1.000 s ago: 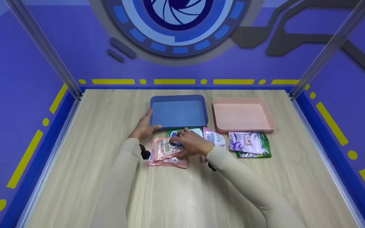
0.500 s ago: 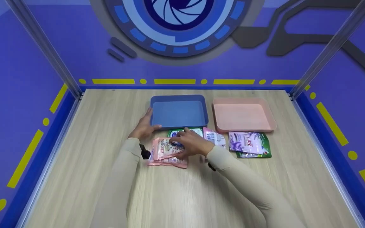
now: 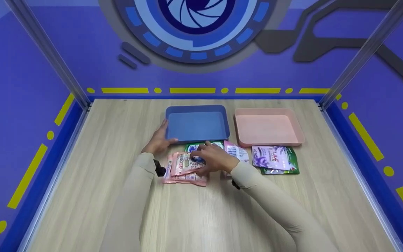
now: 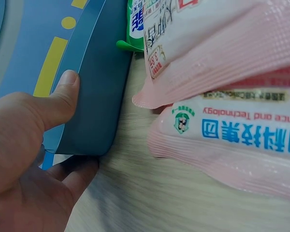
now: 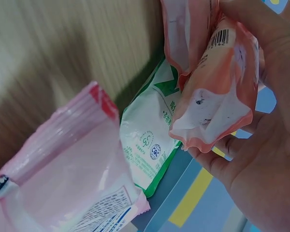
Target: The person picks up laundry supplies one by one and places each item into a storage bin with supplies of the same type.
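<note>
My left hand (image 3: 156,141) holds the near left corner of the blue tray (image 3: 198,126), its thumb (image 4: 66,92) against the near wall and other fingers around the side. My right hand (image 3: 216,158) grips a pink-orange printed pouch (image 3: 182,163) by its right side. The right wrist view shows that pouch (image 5: 215,92) between thumb and fingers, its gusseted end facing the camera. Beneath it lies another pink pouch (image 4: 232,140) on the table. A green-and-white pouch (image 5: 147,133) sits against the tray's near wall, partly hidden by my right hand in the head view.
A pink tray (image 3: 269,126) stands right of the blue one. Before it, a purple Liby pouch (image 3: 270,157) overlaps a green pouch (image 3: 294,162). Another pink pouch (image 3: 236,152) lies right of my right hand. Blue panels (image 3: 47,87) border the wooden table.
My right hand has shifted slightly to the right with the upper pink-orange pouch. My left hand, both trays and the other pouches look unmoved.
</note>
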The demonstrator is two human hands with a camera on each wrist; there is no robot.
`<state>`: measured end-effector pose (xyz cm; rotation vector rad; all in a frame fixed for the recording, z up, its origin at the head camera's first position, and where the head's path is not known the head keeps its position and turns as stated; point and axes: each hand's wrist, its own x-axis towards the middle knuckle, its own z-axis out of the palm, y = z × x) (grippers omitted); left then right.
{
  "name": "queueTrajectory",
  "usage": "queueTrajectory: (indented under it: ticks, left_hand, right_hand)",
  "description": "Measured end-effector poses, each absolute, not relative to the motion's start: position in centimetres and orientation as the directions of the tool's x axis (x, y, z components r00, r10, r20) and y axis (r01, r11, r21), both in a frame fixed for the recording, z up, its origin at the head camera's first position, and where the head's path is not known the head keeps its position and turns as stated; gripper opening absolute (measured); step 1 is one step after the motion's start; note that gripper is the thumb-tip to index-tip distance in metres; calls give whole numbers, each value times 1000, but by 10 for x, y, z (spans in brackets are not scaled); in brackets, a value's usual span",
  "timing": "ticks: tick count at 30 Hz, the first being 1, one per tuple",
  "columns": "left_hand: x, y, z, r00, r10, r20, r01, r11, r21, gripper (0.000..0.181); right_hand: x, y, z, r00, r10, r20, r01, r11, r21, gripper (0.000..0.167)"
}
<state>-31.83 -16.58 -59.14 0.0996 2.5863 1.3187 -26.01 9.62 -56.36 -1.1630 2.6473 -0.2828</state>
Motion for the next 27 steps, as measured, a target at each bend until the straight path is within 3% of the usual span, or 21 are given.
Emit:
queueTrajectory:
  ticks: [15, 27]
  left_hand:
    - [-317, -168, -591, -966, 190, -174, -29, 592, 805, 94]
    - [-316, -166, -591, -963, 139, -231, -113, 568, 815, 97]
  right_hand:
    - [-256, 105, -561, -651, -753, -91, -716, 650, -257, 54]
    - [-256, 112, -556, -645, -758, -99, -714, 644, -275, 50]
